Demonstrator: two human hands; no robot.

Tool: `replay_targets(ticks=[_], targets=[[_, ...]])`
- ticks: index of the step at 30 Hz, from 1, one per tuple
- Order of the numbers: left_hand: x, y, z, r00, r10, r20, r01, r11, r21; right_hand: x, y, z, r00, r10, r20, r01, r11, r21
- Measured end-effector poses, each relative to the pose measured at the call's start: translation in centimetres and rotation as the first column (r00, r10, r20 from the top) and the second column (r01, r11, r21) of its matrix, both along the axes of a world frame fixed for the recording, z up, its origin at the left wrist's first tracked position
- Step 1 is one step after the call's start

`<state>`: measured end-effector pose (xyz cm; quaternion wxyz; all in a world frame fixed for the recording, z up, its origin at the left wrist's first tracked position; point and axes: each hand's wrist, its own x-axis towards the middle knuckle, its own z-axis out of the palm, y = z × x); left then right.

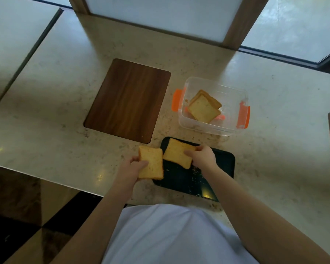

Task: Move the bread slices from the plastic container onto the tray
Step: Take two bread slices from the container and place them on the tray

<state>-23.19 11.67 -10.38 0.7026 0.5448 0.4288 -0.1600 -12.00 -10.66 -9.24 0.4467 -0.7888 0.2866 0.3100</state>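
Fingers [141, 164] of the left hand [131, 169] curl around the near-left edge of a golden square bread slice [151, 162], thumb on top, pinching it closed; this slice hangs over the pale speckled stone counter [51, 103] at the left edge of the dark rectangular tray [226, 164], overlapping the tray's rim only slightly. The right hand [203, 157] grips a second golden bread slice [176, 153] by its right edge, fingertips pressed on the top and thumb at the far corner, closed on the bread. That slice sits over the far-left part of the tray; whether it rests on the tray or is held just above it cannot be told. The two slices lie almost touching, side by side. Crumbs dot the tray's bare dark surface near the right wrist.

Beyond the tray, just to its far right, stands a clear plastic container with orange clips [242, 115], lid off. Inside it, a small stack of remaining bread slices [204, 110] lies flat on the bottom, turned at an angle. A dark brown wooden board [128, 100] lies on the counter to the left of the container, well apart from the hands. A white shirt [170, 235] fills the bottom of the view.
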Motion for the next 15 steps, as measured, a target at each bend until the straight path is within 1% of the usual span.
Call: replay_targets(ticks=[1,3,9,15], targets=[[0.1,0.0,0.0,1.0,-0.007,0.003,0.007,1.0,0.01,-0.4,-0.2,0.0,0.998,0.048,0.042,-0.046,0.998,-0.052],[0.3,-0.1,0.0,1.0,-0.007,0.008,0.007,1.0,0.023,-1.3,-0.6,-0.2,0.992,0.087,0.093,-0.08,0.994,-0.072],[0.7,-0.3,0.1,1.0,0.0,0.008,0.0,0.999,0.049,-2.1,-0.2,-0.4,0.994,0.084,0.073,-0.086,0.996,0.024],[0.7,0.0,0.3,1.0,0.001,-0.001,-0.001,0.998,0.058,-1.4,0.8,-0.5,0.988,0.13,0.085,-0.132,0.991,0.02]])
